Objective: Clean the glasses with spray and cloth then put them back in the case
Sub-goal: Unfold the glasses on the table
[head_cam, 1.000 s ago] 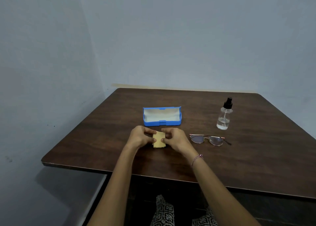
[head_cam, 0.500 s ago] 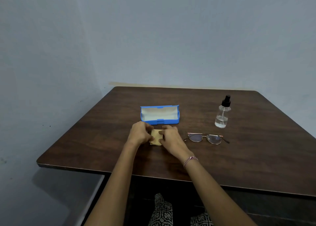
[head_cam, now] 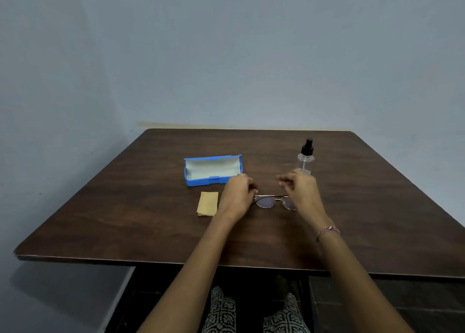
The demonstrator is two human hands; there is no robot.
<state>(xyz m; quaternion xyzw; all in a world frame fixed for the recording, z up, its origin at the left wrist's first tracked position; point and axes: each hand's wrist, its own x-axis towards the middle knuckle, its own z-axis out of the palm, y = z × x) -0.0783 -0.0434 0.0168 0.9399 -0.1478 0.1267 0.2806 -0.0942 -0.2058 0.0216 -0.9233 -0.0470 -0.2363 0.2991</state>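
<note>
Two hands reach over the dark wooden bench [head_cam: 120, 222], one at each end of the glasses [head_cam: 266, 202]. The glasses lie on the bench near its middle, lenses toward the person, and the thin metal brow bar runs between the hands. The left hand [head_cam: 237, 194] sits at the left end of the frame, knuckles up and fingers curled down toward the hinge. Its fingertips are hidden, so I cannot tell whether its grip has closed on the frame. The right hand [head_cam: 303, 193] is over the right lens and covers part of it, thumb and fingers bent inward. Whether its grip holds any part of the glasses cannot be told either. A thin bracelet [head_cam: 327, 231] circles the right wrist.

Just left of the left hand, a small tan cloth [head_cam: 207, 203] lies folded flat on the bench, apart from the glasses. Behind the cloth sits the blue case [head_cam: 212, 170], its lid open and its pale lining showing. Behind the right hand, a clear spray bottle [head_cam: 305, 156] with a black nozzle stands upright, its lower part hidden by the hand. Grey-blue walls meet in a corner behind the bench, and patterned trousers [head_cam: 221, 312] show below its near edge.
</note>
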